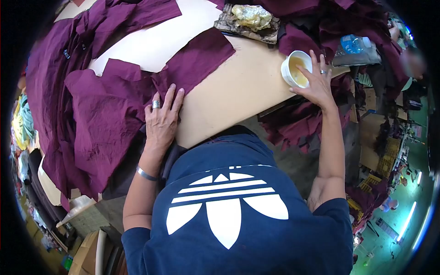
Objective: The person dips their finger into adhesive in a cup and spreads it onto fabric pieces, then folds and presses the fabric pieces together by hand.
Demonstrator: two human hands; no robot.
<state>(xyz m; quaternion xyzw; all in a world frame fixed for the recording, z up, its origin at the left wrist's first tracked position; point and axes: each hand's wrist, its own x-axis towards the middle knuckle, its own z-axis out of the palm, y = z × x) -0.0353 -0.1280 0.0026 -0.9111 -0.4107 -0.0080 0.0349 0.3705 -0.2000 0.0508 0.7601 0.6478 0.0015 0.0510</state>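
My left hand (163, 117) lies with fingers stretched out on the near edge of a maroon cloth (105, 110), at the table's front edge. It wears a wide ring and a bracelet. At the right end of the table, my right hand (318, 85) grips the rim of a white paper cup (286, 73). The thumb is on its near side and a finger reaches over the opening; the other fingers stick up. Yellowish-brown liquid (298, 65) shows inside the cup, which tilts toward me.
A crumpled clear plastic bag (252, 17) rests on a bark-patterned item (227, 25) at the back. A water bottle (355, 44) lies at the right on a dark bundle. Maroon cloth scraps (298, 126) hang below the pale tabletop (229, 87). Another person (412, 62) is at the far right.
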